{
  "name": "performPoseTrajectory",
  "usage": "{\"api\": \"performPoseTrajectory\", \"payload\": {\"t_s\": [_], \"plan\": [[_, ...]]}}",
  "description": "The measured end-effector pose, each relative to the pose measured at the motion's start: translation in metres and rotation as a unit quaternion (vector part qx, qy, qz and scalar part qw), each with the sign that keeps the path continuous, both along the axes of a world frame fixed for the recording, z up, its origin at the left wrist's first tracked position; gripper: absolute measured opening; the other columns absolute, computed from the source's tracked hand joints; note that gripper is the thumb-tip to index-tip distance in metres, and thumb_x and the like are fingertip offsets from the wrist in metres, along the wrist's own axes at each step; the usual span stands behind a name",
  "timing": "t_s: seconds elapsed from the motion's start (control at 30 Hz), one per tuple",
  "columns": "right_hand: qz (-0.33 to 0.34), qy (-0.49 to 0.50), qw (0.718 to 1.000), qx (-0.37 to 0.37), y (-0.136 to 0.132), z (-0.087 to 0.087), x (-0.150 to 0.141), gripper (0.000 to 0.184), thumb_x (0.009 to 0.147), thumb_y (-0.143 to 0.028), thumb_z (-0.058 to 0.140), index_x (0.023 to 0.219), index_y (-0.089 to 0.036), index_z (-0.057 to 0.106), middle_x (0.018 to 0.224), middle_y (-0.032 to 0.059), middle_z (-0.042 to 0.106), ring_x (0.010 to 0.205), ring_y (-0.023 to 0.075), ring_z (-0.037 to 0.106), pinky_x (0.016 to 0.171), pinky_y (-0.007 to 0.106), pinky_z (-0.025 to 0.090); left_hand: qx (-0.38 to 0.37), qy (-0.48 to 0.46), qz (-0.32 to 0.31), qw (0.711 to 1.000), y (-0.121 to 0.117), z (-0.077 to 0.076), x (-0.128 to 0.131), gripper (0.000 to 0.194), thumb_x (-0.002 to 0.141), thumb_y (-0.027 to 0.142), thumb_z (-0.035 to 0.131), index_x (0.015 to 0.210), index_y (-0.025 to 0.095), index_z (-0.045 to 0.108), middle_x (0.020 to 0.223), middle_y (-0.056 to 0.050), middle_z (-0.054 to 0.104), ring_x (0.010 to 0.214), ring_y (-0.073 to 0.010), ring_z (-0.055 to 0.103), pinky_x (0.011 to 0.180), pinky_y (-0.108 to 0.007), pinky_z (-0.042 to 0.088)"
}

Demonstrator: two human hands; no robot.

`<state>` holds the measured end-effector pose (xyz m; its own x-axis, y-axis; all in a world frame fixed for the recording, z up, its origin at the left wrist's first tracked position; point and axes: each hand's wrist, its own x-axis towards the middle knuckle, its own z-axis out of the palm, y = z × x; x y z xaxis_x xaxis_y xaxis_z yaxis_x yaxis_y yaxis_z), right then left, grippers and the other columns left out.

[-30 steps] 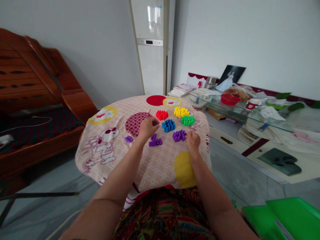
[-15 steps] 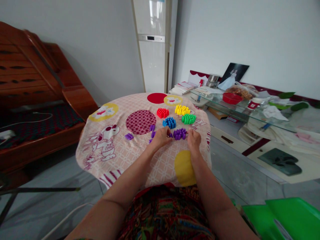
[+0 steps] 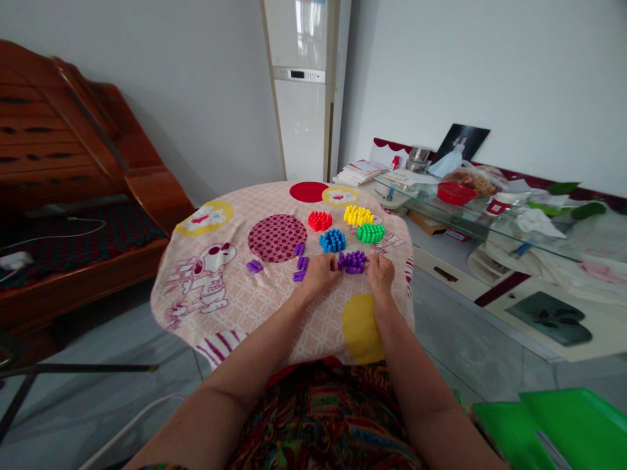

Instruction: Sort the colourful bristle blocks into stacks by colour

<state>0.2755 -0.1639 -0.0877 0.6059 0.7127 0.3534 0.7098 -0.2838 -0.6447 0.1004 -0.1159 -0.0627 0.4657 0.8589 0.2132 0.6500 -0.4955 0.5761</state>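
Observation:
A tight cluster of small purple plastic pieces (image 3: 351, 262) stands on the cloth-covered table (image 3: 274, 313) between my two hands. My left hand (image 3: 322, 273) is closed at the cluster's left side, its fingertips on a purple piece there. On the right side my right hand (image 3: 381, 273) is closed, fingertips against the cluster's edge; what they pinch is hidden. Loose purple pieces (image 3: 300, 277) lie left of my left hand, and another small purple group (image 3: 254, 266) lies farther left. Just beyond the hands stands a blue cluster (image 3: 332, 241).
Farther back are red (image 3: 320, 220), yellow (image 3: 358, 215) and green (image 3: 370, 233) clusters of similar pieces. A glass-topped cabinet (image 3: 519, 234) with a red bowl (image 3: 456, 193) stands at right, a wooden bench (image 3: 93, 251) at left. Green plastic (image 3: 573, 424) lies lower right.
My left hand has brought a purple piece rightward up to the cluster. Some pieces at the cluster's front now appear tipped over. My right hand stays at its right edge.

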Motion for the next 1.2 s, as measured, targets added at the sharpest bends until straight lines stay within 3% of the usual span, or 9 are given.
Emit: {"api": "performPoseTrajectory", "payload": {"t_s": [0.13, 0.33, 0.6, 0.9, 1.07, 1.2], "plan": [[0.004, 0.009, 1.0, 0.01, 0.0, 0.0, -0.001, 0.053, 0.099, -0.04, 0.031, 0.079, -0.014, 0.074, 0.071, 0.0088, 0.067, 0.065, 0.017, 0.049, 0.062, 0.029, 0.026, -0.009, -0.004, 0.01, 1.0, -0.001, 0.001, 0.001, 0.013, 0.069, 0.017, 0.07, 0.075, 0.017, 0.058, 0.071, 0.001, 0.063, 0.067, -0.0144, 0.058, 0.063, -0.025, 0.04], [0.003, 0.013, 1.0, 0.0, 0.001, 0.001, -0.001, 0.052, 0.099, -0.037, 0.033, 0.078, -0.014, 0.074, 0.067, 0.008, 0.066, 0.063, 0.0165, 0.048, 0.061, 0.029, 0.025, -0.072, -0.061, -0.003, 0.996, -0.002, -0.002, 0.0, 0.038, 0.067, 0.021, 0.078, 0.1, 0.016, 0.06, 0.074, 0.001, 0.068, 0.068, -0.0154, 0.064, 0.063, -0.024, 0.045], [0.002, 0.016, 1.0, 0.014, 0.001, -0.001, -0.001, 0.049, 0.098, -0.038, 0.035, 0.077, -0.014, 0.073, 0.072, 0.0089, 0.067, 0.063, 0.0165, 0.049, 0.061, 0.029, 0.026, -0.048, -0.033, -0.003, 0.998, -0.003, -0.002, 0.005, 0.025, 0.071, 0.021, 0.075, 0.092, 0.016, 0.064, 0.075, 0.0, 0.069, 0.068, -0.0159, 0.063, 0.065, -0.026, 0.045], [0.028, 0.045, 0.994, 0.096, -0.012, -0.005, -0.003, 0.041, 0.093, -0.039, 0.041, 0.064, -0.018, 0.061, 0.059, 0.0024, 0.058, 0.059, 0.0149, 0.046, 0.059, 0.027, 0.03, -0.071, -0.066, 0.013, 0.995, 0.006, -0.007, 0.008, 0.039, 0.067, 0.02, 0.079, 0.102, 0.014, 0.064, 0.076, 0.0, 0.069, 0.068, -0.0156, 0.064, 0.067, -0.026, 0.048], [0.094, -0.001, 0.994, 0.054, -0.042, -0.011, -0.019, 0.04, 0.087, -0.052, 0.056, 0.071, -0.017, 0.066, 0.064, 0.0023, 0.064, 0.059, 0.0146, 0.051, 0.06, 0.027, 0.033, -0.085, -0.078, 0.002, 0.993, 0.006, -0.008, 0.006, 0.041, 0.067, 0.015, 0.075, 0.107, 0.015, 0.065, 0.079, -0.002, 0.072, 0.073, -0.0165, 0.067, 0.069, -0.026, 0.051], [0.103, -0.103, 0.989, -0.012, -0.055, -0.012, -0.03, 0.031, 0.083, -0.046, 0.067, 0.088, -0.016, 0.071, 0.081, 0.0063, 0.07, 0.071, 0.0174, 0.059, 0.066, 0.027, 0.037, -0.081, -0.075, 0.002, 0.994, 0.006, -0.01, 0.006, 0.043, 0.068, 0.013, 0.073, 0.111, 0.014, 0.065, 0.083, -0.003, 0.073, 0.074, -0.0169, 0.068, 0.071, -0.027, 0.053]]}}
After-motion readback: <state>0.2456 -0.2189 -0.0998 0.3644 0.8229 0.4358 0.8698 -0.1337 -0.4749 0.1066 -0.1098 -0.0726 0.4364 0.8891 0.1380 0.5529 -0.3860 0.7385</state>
